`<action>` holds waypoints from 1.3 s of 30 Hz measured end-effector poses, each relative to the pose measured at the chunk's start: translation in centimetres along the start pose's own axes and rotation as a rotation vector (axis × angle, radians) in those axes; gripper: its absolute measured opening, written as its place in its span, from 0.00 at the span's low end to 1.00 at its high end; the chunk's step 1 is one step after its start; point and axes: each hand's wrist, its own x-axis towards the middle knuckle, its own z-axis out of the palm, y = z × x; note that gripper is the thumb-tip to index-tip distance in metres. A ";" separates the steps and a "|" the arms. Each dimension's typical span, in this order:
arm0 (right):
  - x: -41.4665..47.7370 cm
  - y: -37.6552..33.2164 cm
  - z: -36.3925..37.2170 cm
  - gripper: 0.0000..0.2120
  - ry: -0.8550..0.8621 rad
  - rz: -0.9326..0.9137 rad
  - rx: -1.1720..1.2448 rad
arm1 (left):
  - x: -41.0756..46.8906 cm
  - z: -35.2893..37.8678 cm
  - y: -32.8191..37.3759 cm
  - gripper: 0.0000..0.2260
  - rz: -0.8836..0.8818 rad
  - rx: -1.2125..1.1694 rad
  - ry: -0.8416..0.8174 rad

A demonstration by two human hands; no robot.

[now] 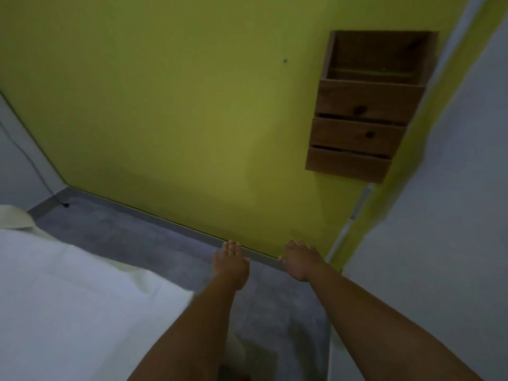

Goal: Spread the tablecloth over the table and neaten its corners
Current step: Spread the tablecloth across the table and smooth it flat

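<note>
Yellow wall (165, 119) ahead; left hand (230, 266), right hand (299, 264) spread, empty; tablecloth (68, 298) left.

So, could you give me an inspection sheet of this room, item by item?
Surface: all that shows is covered by the white tablecloth, lying fairly smooth.
Job's things: that tablecloth only.
Clutter: cream object at the cloth's far end, cut off, unidentifiable.
Hands: left hand and right hand open, fingers straight, holding nothing, out over the floor.
Cables: dark cable down the left wall to the floor.
Surroundings: yellow-green wall, wooden drawer unit on it, white panel on the right.
</note>
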 end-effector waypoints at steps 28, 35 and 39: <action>41.1 -20.9 -20.1 0.25 -0.042 -0.692 -0.329 | 25.2 -13.6 -22.1 0.26 -0.725 -0.326 0.044; 45.0 -34.4 -21.2 0.25 -0.063 -0.940 -0.450 | 22.7 -14.8 -32.3 0.25 -0.968 -0.397 0.158; 46.7 -44.3 -21.1 0.26 -0.042 -1.044 -0.453 | 20.8 -14.5 -39.9 0.25 -1.119 -0.425 0.196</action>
